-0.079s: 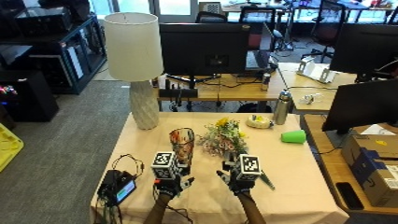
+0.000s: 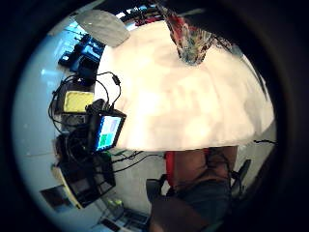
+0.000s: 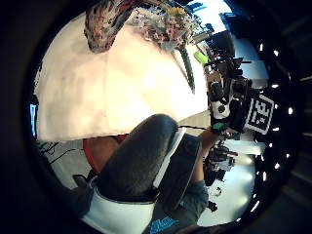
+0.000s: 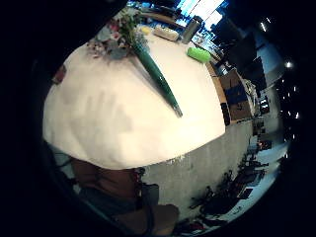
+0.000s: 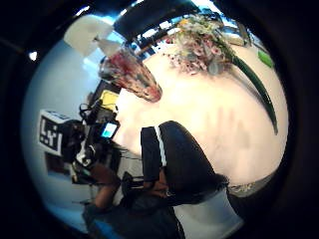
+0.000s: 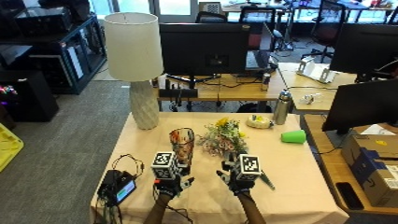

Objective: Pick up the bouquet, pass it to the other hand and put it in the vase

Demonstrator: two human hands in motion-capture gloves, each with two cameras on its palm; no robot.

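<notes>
While both hands hover as before, bouquet (image 6: 225,136) & vase (image 6: 182,144) unmoved.

Office room, cloth-covered table (image 6: 298,168) on grey carpet (image 6: 56,135).
Tall white lamp (image 6: 133,51) at the table's far left corner; behind it a wooden desk (image 6: 217,91) with a dark monitor (image 6: 205,46), black shelving (image 6: 56,32) to the left, office chairs (image 6: 326,18) and bright windows (image 6: 159,5) beyond.

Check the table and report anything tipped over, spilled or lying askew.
Only the bouquet stands out: it lies flat on the table beside the upright vase, its green stem slanting toward the near edge. No spill shows. The green cup lies on its side.
</notes>
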